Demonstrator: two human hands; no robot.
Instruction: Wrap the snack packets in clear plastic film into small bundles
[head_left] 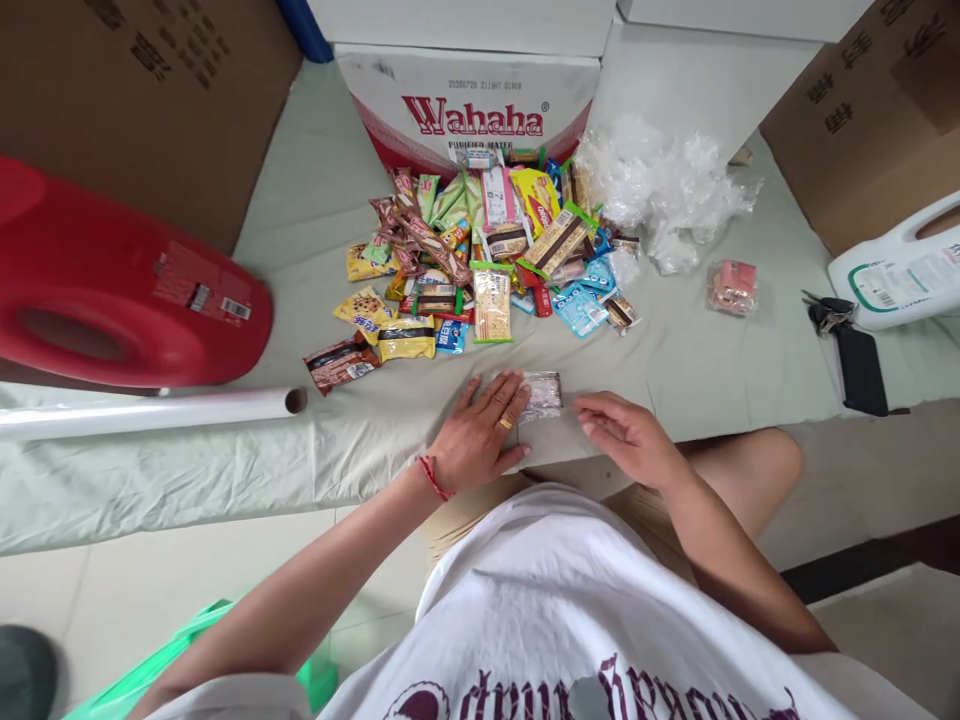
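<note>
My left hand (484, 425) lies flat, fingers stretched, over the left part of a small dark packet in clear plastic wrap (543, 394). It presses the packet on the cloth near the front edge; the part beneath my fingers is hidden. Just right of the packet is my right hand (630, 435), its fingers loosely bent and apart from the thumb. Whether its fingertips touch the edge of the clear film I cannot tell. Behind both hands lies a pile of wrapped snacks, with a cracker packet (493, 303) and a yellow packet (406, 338) closest.
A Wahaha carton (480, 100) stands behind the pile. Crumpled clear plastic (660, 190) and a pink wrapped bundle (733, 287) lie right. Farther right are keys (831, 312), a black case (861, 370) and a white bottle (900, 275). Left are a red jug (135, 290) and a film roll (165, 410).
</note>
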